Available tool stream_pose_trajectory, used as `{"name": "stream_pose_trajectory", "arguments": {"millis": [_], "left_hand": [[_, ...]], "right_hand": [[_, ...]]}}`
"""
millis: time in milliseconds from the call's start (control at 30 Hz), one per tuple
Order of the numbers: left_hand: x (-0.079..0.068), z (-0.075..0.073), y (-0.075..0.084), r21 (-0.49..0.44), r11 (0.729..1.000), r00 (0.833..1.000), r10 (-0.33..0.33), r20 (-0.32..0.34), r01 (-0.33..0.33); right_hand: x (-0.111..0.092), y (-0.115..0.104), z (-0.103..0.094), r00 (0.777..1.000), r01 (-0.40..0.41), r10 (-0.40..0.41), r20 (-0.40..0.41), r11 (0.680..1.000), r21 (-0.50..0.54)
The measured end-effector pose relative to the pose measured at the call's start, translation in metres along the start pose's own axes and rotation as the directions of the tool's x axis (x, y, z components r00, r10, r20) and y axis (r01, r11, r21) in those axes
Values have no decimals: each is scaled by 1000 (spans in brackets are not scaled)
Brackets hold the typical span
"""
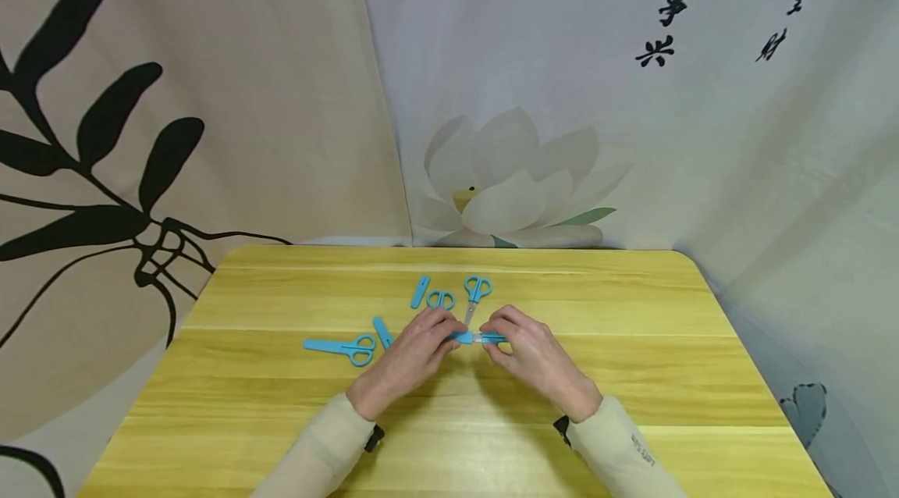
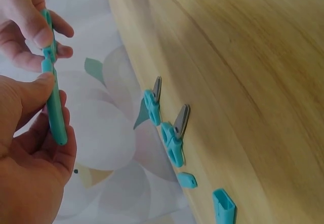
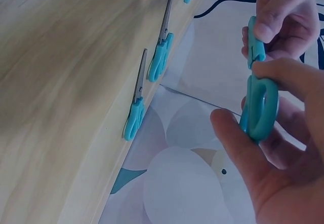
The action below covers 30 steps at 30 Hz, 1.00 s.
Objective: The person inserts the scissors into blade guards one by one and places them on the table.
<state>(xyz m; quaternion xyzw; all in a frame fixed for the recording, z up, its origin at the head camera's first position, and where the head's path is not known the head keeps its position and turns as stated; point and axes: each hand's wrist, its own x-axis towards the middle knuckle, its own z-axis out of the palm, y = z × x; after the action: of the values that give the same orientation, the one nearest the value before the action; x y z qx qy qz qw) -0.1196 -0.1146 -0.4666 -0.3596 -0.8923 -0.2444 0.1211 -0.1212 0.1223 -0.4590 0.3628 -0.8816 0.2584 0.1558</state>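
My left hand (image 1: pixel 410 353) grips a blue scissors sheath (image 2: pixel 56 112) between thumb and fingers. My right hand (image 1: pixel 539 357) holds a pair of blue-handled scissors (image 3: pixel 263 107) by the finger loops. The blades point into the sheath's mouth; in the head view a short strip of metal shows between sheath and handles. Both are held above the table. Beyond the hands lie two bare scissors, one with its blades visible (image 1: pixel 477 291), the other (image 1: pixel 440 299) partly hidden by the left hand in the head view.
Two loose blue sheaths (image 1: pixel 420 292) (image 2: pixel 224 206) lie on the wooden table (image 1: pixel 632 373). Left of the left hand lies a pair of scissors (image 1: pixel 340 347) inside its sheath. A printed curtain (image 1: pixel 316 92) hangs behind the table's far edge.
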Motion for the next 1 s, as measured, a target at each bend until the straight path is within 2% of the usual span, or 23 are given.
{"name": "stream_pose_trajectory", "arguments": {"millis": [500,733,1000], "left_hand": [[2,1,3,6,1000,1000,7,-14,-7],[4,2,7,14,999,1000,29,-12,-29],[3,4,7,7,1000,1000,23,-11,-23]], "right_hand": [[1,-3,3,1000,-24,25,-12,1000,10],[-1,-5,5,998,-59,60,-8,997,51],[-3,-4,7,997,-82,82,-1,993,79]]}}
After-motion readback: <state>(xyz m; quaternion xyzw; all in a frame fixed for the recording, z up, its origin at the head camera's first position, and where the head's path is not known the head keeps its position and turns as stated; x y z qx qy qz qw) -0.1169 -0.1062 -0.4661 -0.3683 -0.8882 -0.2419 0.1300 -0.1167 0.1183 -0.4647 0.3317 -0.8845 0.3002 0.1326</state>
